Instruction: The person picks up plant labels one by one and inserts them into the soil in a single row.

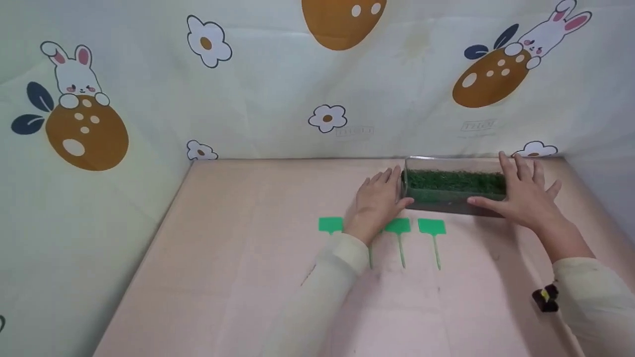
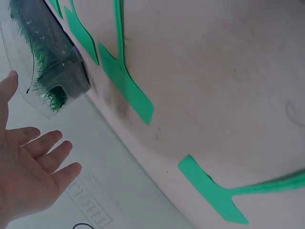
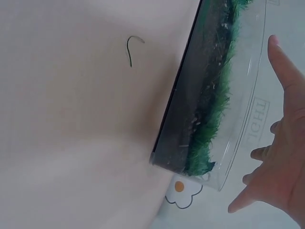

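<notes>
A clear rectangular box (image 1: 446, 202) with a strip of green artificial grass (image 1: 456, 182) inside stands near the back wall. My left hand (image 1: 378, 198) is at the box's left end, fingers extended and thumb at the front corner. At the right end my right hand (image 1: 531, 198) has its fingers spread, with the thumb in front of the box. Both wrist views show straight, spread fingers close beside the box's clear wall (image 3: 245, 109). Several green T-shaped plant labels (image 1: 431, 226) lie in a row before the box, one partly hidden behind the left hand.
The pink tabletop (image 1: 238, 258) ends at a wall covering (image 1: 263, 99) printed with rabbits and flowers. A thin green strand (image 3: 128, 51) lies on the table in the right wrist view. A small black object with yellow (image 1: 545, 298) is at the right sleeve.
</notes>
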A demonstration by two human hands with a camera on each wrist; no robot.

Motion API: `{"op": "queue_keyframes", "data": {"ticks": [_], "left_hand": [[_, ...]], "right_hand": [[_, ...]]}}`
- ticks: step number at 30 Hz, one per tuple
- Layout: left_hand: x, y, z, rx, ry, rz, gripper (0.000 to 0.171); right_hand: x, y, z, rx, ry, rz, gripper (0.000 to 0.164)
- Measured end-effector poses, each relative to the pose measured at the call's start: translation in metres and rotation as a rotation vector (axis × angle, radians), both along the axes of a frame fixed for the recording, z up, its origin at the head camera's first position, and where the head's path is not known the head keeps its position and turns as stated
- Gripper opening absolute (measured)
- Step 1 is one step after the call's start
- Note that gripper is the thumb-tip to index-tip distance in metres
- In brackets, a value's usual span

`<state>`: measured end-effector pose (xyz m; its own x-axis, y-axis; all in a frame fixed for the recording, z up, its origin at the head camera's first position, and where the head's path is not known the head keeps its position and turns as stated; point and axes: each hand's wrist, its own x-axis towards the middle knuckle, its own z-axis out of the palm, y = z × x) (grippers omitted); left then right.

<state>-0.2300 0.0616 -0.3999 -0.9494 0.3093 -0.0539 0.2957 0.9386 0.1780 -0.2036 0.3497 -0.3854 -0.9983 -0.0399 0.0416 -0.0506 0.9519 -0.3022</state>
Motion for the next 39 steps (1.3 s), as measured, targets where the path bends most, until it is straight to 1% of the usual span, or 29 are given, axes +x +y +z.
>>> {"op": "queue_keyframes", "data": {"ticks": [4, 8, 10, 15, 18, 22, 27, 32, 39], "left_hand": [[0.000, 0.007, -0.003, 0.056, -0.028, 0.023, 0.080], [0.001, 0.013, -0.006, 0.095, -0.039, 0.043, 0.080], [0.002, 0.015, -0.007, 0.100, -0.043, 0.050, 0.079], [0.003, 0.016, -0.009, 0.120, -0.049, 0.054, 0.079], [0.002, 0.016, -0.009, 0.133, -0.052, 0.051, 0.077], [0.001, 0.016, -0.010, 0.157, -0.063, 0.051, 0.075], [0.002, 0.016, -0.011, 0.204, -0.066, 0.047, 0.068], [0.004, 0.015, -0.011, 0.218, -0.063, 0.028, 0.061], [-0.001, 0.006, -0.006, 0.235, -0.044, 0.064, 0.054]], "right_hand": [[0.002, 0.010, -0.003, -0.023, -0.018, -0.044, 0.121], [0.002, 0.018, -0.005, -0.057, -0.027, -0.077, 0.122], [0.003, 0.020, -0.006, -0.073, -0.057, -0.092, 0.124], [0.002, 0.024, -0.006, -0.109, -0.165, -0.129, 0.130], [0.001, 0.027, -0.004, -0.128, -0.189, -0.145, 0.131], [0.000, 0.033, 0.000, -0.148, -0.207, -0.149, 0.127], [0.000, 0.039, 0.001, -0.176, -0.221, -0.136, 0.117], [0.002, 0.038, 0.002, -0.186, -0.224, -0.149, 0.116], [-0.001, 0.025, 0.006, -0.168, -0.198, -0.144, 0.118]]}}
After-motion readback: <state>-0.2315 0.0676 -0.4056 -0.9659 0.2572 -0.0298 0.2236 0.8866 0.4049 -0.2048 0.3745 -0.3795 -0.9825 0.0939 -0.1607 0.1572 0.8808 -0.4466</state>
